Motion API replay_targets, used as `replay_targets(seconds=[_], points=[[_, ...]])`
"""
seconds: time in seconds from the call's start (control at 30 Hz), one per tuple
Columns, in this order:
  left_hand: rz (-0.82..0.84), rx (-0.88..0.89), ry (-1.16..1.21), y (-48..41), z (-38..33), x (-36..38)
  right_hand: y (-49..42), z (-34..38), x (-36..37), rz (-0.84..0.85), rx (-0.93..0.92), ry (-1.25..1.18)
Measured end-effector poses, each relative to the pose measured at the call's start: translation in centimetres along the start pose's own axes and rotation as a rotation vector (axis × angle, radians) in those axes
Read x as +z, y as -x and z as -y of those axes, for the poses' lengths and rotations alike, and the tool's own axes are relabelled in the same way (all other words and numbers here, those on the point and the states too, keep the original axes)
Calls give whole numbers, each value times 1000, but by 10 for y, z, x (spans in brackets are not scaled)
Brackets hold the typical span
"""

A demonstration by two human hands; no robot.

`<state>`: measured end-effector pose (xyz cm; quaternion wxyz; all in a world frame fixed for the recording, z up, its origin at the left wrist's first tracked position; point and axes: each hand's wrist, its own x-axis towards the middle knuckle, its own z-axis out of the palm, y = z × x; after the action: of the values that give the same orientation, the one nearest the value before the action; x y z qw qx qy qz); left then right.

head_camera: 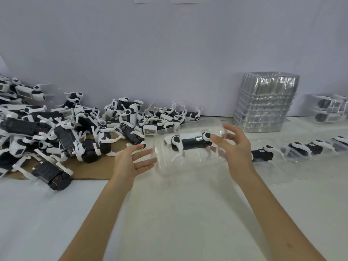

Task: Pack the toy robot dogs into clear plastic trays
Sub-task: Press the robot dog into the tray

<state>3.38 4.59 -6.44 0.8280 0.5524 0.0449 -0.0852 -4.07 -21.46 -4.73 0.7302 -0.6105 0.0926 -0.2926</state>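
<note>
A clear plastic tray point(190, 162) is tilted up in front of me, with one black and white toy robot dog point(190, 143) lying inside it. My right hand point(237, 149) grips the tray's right end, thumb on the dog's shoulder and fingers behind the plastic. My left hand point(134, 160) is at the tray's left end, palm up and fingers straight, just touching or very close to the plastic. A big pile of loose robot dogs point(75, 127) lies on the left.
A tall stack of empty clear trays point(265, 102) stands at the back right. Filled trays point(329, 108) sit at the far right, and more dogs in trays point(305, 147) lie along the right side. Brown cardboard point(90, 171) lies under the pile.
</note>
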Motion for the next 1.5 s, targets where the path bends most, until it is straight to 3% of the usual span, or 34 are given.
replay_targets(seconds=[0.17, 0.33, 0.43, 0.57, 0.73, 0.87, 1.03, 1.23, 1.4, 1.5], points=[[-57, 59, -84, -3, -1, -5, -6, 2, -10, -109, -112, 80], [297, -68, -323, 3, 8, 5, -2, 2, -4, -27, -26, -34], [377, 23, -368, 9, 15, 15, 5, -5, 6, 130, 7, 30], [302, 190, -380, 10, 11, 14, 8, -9, 8, 245, 25, 209], [247, 265, -511, 13, 12, 18, 9, -10, 9, 111, -128, 288], [192, 305, -474, 11, 11, 15, 10, -10, 9, 96, -196, 307], [212, 284, -461, 10, 10, 13, 14, -9, 15, 160, -82, 307], [150, 301, -427, 9, 8, 12, 12, -7, 12, 382, 29, 206], [126, 243, -343, 4, 12, 16, 11, -13, 13, 211, 31, 340], [24, 228, -384, 0, 26, 21, 18, -21, 19, 156, -84, 502]])
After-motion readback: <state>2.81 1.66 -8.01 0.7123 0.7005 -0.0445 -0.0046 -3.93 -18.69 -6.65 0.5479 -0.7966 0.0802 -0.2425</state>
